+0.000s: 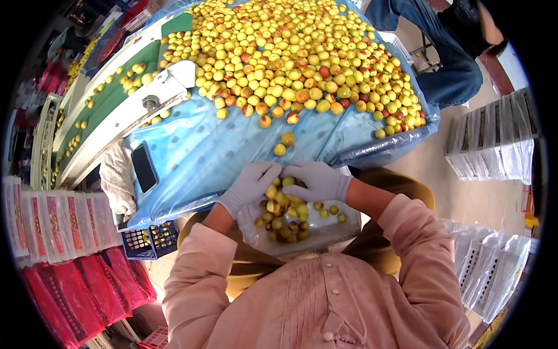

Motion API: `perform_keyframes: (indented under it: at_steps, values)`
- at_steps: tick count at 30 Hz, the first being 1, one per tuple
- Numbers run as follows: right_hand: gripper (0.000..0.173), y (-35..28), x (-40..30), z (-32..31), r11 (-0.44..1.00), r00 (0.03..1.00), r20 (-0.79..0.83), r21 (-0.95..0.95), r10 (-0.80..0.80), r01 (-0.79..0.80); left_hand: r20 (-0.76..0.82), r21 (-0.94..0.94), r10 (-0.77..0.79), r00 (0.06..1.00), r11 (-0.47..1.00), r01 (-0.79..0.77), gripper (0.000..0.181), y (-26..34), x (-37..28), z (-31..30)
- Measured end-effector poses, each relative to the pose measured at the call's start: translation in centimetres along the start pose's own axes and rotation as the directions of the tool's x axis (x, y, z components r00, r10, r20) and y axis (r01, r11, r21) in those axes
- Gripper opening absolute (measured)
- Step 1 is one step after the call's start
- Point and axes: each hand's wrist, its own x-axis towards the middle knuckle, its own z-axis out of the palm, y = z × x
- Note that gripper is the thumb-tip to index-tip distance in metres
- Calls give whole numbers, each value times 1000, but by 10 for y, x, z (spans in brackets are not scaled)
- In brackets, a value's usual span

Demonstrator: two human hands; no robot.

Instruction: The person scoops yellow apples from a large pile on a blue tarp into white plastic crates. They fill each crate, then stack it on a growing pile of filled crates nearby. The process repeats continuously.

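Observation:
Both hands wear pale thin gloves and meet at the near edge of a table covered in blue plastic sheeting [209,144]. My left hand [250,185] and my right hand [316,181] curve around a cluster of yellow-green jujubes [285,198], some blurred. Directly below, a container lined with clear plastic [333,233] sits between my knees. More jujubes [287,229] lie inside it, mostly on its left side. Two loose jujubes [283,144] rest just beyond my fingertips. A large heap of jujubes [279,56], some with reddish patches, covers the far part of the table.
A green conveyor belt [107,102] carrying jujubes runs along the left. Near it lie a phone [144,168] and a cloth [117,179]. Plastic-wrapped crates [492,135] stand right, red-wrapped ones [83,296] lower left. Beneath the table's left corner is a blue basket [150,240]. Another person's leg [453,83] shows upper right.

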Motion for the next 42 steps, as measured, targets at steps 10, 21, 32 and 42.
perform_keyframes:
  at_steps: [10, 21, 32, 42]
  values:
    - [54, 143, -15, -99, 914, 761, -589, -87, 273, -396, -605, -693, -329, 725, 666, -276, 62, -120, 94, -182]
    - [52, 165, -2, -82, 918, 764, -590, -90, 263, -386, -775, -414, -229, 590, 888, -200, 33, -115, 153, -166]
    - [56, 156, 7, -82, 906, 788, -570, -170, 231, -388, -526, 268, -87, 846, 927, 262, 44, -67, 121, -156]
    - [73, 135, 12, -45, 906, 909, -410, -355, 71, -231, -560, -418, 117, 820, 814, -402, 41, 10, -85, -130]
